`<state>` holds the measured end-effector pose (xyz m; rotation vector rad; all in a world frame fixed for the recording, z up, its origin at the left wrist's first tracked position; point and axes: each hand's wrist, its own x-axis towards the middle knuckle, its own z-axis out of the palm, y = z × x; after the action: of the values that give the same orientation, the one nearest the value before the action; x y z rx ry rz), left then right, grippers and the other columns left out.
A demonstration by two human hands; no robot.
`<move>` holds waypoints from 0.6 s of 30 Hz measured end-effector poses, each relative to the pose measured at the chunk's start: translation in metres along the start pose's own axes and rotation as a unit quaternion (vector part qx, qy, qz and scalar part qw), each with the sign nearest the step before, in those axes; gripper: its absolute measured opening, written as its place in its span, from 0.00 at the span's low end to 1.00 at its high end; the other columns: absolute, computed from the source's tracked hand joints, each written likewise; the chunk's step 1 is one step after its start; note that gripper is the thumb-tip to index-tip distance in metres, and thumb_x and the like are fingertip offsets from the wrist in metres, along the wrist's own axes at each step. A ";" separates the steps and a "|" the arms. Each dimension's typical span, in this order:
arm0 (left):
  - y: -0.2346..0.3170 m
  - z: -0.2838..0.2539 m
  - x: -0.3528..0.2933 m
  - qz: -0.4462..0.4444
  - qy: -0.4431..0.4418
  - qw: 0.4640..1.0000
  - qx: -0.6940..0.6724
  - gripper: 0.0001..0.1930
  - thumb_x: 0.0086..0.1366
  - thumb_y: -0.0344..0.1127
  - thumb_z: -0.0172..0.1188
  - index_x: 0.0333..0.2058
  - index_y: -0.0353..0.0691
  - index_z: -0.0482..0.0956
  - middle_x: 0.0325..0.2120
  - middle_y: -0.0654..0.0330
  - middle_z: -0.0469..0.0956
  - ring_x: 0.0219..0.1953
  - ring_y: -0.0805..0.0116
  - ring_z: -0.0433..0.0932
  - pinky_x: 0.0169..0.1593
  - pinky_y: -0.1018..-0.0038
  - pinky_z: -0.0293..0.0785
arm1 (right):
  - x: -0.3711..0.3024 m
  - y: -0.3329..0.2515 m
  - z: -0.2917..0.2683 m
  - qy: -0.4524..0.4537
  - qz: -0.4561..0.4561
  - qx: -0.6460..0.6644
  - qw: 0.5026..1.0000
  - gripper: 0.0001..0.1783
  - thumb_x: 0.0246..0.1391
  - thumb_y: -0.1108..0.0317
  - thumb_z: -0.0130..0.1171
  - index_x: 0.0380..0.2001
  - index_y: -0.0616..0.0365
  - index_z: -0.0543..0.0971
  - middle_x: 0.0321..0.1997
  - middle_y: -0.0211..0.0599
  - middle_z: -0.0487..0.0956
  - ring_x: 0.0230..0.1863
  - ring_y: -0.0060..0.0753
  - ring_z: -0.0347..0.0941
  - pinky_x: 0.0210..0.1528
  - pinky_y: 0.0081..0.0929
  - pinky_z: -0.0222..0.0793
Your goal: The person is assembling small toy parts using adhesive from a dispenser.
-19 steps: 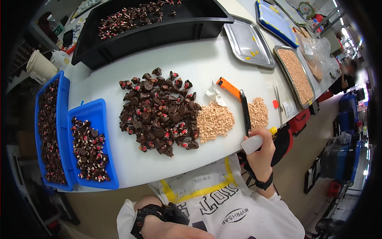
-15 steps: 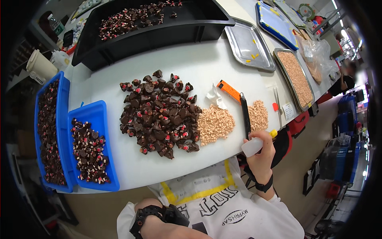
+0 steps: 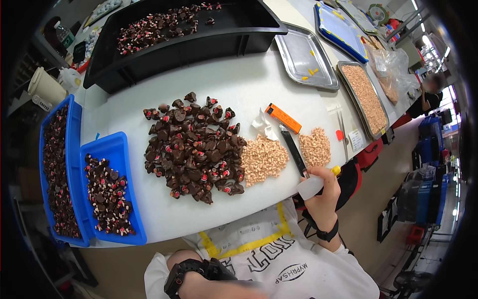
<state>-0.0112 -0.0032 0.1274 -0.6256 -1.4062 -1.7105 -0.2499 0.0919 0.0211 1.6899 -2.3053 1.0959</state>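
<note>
Bins point(image 3: 112, 145) of small parts point(image 3: 107, 194) suggest a workshop.

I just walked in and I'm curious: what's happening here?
Someone is working by hand: their right hand holds a slim black tool and a pale bottle, near two small heaps of pale bits. A pile of dark pieces lies to the left; two blue trays with more sit farther left.

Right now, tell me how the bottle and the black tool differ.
The bottle is whitish; the tool is black. The bottle looks stubby, the tool long and slim. The bottle's visible end points left; the tool slants away from the person. Both are in the right hand.
</note>
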 end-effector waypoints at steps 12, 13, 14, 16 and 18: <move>-0.004 -0.017 -0.018 -0.249 0.075 0.921 0.290 0.22 0.57 0.31 0.64 0.50 0.34 0.72 0.40 0.51 0.77 0.39 0.54 0.78 0.45 0.65 0.75 | 0.066 -0.061 0.008 -0.156 -0.154 0.095 0.971 0.21 0.38 0.79 0.63 0.39 0.57 0.71 0.50 0.49 0.75 0.56 0.52 0.68 0.58 0.43 0.61; -0.007 -0.024 -0.017 -0.333 0.027 0.881 0.336 0.23 0.58 0.34 0.63 0.51 0.34 0.70 0.46 0.46 0.73 0.44 0.50 0.76 0.49 0.64 0.73 | 0.070 -0.061 0.011 -0.193 -0.188 0.053 0.962 0.22 0.35 0.79 0.61 0.39 0.57 0.72 0.52 0.50 0.73 0.58 0.53 0.66 0.59 0.44 0.60; -0.016 -0.029 -0.021 -0.373 0.003 0.863 0.341 0.24 0.57 0.33 0.63 0.51 0.32 0.69 0.48 0.44 0.71 0.48 0.48 0.73 0.52 0.63 0.71 | 0.073 -0.061 0.016 -0.188 -0.187 0.050 0.963 0.22 0.35 0.79 0.61 0.39 0.57 0.72 0.52 0.50 0.73 0.58 0.53 0.66 0.59 0.44 0.60; -0.034 -0.032 -0.028 -0.412 -0.021 0.841 0.349 0.25 0.57 0.33 0.63 0.52 0.31 0.68 0.51 0.42 0.68 0.52 0.47 0.70 0.54 0.63 0.70 | 0.073 -0.062 0.019 -0.211 -0.161 0.035 0.963 0.23 0.34 0.79 0.60 0.39 0.57 0.71 0.55 0.50 0.71 0.60 0.54 0.63 0.61 0.46 0.56; -0.053 -0.028 -0.032 -0.386 -0.055 0.785 0.482 0.25 0.55 0.30 0.62 0.51 0.30 0.69 0.52 0.41 0.67 0.57 0.44 0.65 0.57 0.62 0.67 | 0.074 -0.063 0.018 -0.210 -0.154 0.044 0.965 0.23 0.34 0.79 0.60 0.39 0.58 0.71 0.55 0.50 0.71 0.59 0.55 0.63 0.61 0.46 0.57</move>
<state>-0.0349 -0.0186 0.0653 0.5177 -2.5403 -1.1731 -0.2185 0.0136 0.0729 2.4145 -2.1095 0.8539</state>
